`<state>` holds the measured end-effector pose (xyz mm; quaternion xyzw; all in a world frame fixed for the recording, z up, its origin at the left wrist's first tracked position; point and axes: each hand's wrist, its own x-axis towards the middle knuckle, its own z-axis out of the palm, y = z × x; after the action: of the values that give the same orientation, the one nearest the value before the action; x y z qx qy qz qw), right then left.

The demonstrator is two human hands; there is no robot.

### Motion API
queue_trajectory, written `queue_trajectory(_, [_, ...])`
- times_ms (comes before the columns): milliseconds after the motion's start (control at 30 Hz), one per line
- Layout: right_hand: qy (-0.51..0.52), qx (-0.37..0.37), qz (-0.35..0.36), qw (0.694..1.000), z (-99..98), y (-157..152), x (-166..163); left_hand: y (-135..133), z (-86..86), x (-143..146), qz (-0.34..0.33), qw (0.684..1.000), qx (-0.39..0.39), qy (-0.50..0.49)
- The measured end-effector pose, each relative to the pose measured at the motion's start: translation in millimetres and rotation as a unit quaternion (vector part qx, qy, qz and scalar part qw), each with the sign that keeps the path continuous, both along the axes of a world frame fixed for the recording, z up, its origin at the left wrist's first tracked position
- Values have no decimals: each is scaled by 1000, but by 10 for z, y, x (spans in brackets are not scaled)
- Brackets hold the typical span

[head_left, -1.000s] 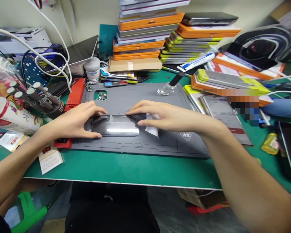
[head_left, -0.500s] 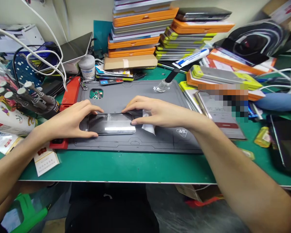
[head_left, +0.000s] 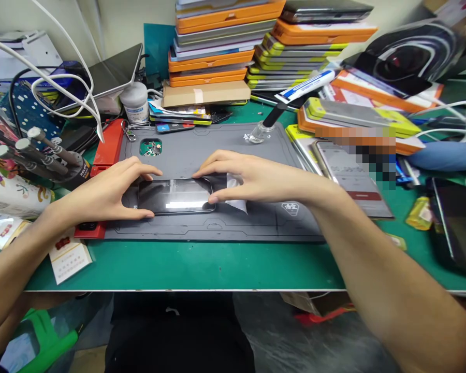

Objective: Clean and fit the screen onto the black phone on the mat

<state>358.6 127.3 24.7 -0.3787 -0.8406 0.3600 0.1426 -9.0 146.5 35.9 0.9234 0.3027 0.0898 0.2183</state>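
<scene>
A black smartphone (head_left: 186, 194) lies flat on the grey work mat (head_left: 241, 225), its glossy screen up and reflecting light. My left hand (head_left: 118, 191) spans its left end, thumb at the near edge and fingers at the far edge. At the right end, my right hand (head_left: 236, 178) grips the phone between thumb and fingertips. A crumpled white wipe (head_left: 238, 199) sits under my right palm, partly hidden. Beyond that hand, a small clear glass bottle (head_left: 258, 133) with a black cap stands on the mat.
A red holder (head_left: 108, 145) borders the mat on the left, beside several screwdrivers (head_left: 48, 155) in a stand. Orange cases (head_left: 212, 77) are stacked behind. A white-and-red cigarette pack (head_left: 68, 261) lies near the table's front edge. Phones and boxes crowd the right side.
The whole view has shifted slightly. Both hands keep the same grip on the smartphone, which stays in place on the mat.
</scene>
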Motion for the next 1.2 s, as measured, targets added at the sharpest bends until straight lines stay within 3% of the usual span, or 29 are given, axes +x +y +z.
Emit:
queue_trajectory(167, [-15,2,-1,1000,24,-24,-4,-7,-21,-12,-10,999,25,-35])
queue_trajectory(300, [-18,15,-6,1000,28,-52,-38,-52,-12,-20,-16,994,91,-61])
queue_trajectory(533, [95,63,-96,989,72,-122,-110,-116,4,-41,18,983,171,-60])
queue_trajectory(967, [219,1,-190,957,87,-239,-260,-113,17,-28,-21,961,255,-102])
queue_trajectory(1067, [240,33,-219,945,109,-295,-282,-81,-9,-56,-7,973,203,-113])
queue_trajectory(1200, [240,172,-236,926,81,-330,-277,-71,-45,-90,44,984,57,-161])
